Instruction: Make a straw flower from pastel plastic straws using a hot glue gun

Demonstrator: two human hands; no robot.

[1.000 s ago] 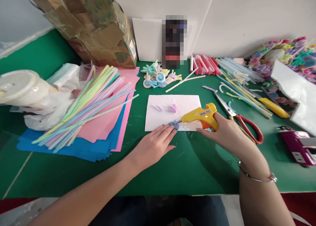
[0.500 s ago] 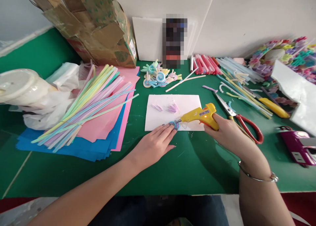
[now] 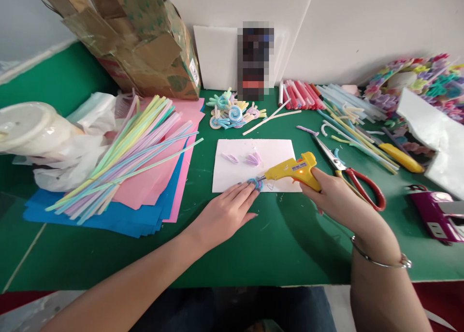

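A small blue and purple pipe-cleaner coil [image 3: 259, 183] lies at the front edge of a white board [image 3: 232, 175]. My left hand [image 3: 230, 210] holds it down there with the fingertips, fingers close together and thumb apart; part of the coil is hidden beneath them. The yellow hot glue gun [image 3: 293, 169] is in my right hand [image 3: 331, 189], fingers wrapped round its handle. Its metal nozzle meets the coil, though I cannot tell whether glue is coming out. Farther back on the board are a bent purple pipe-cleaner piece [image 3: 253, 158] and a thinner purple loop [image 3: 230, 158].
Red-handled scissors [image 3: 366, 187] lie right of the glue gun, near a yellow cutter [image 3: 402, 158] and a purple power socket [image 3: 440, 216]. Finished pipe-cleaner flowers [image 3: 234, 113] are piled behind the board. Pipe cleaners [image 3: 134, 153] cover coloured sheets at left, before a cardboard box [image 3: 155, 56].
Hardly anything differs. The right-hand fingers shift slightly at the glue gun's handle, while the nozzle and left hand stay at the coil.
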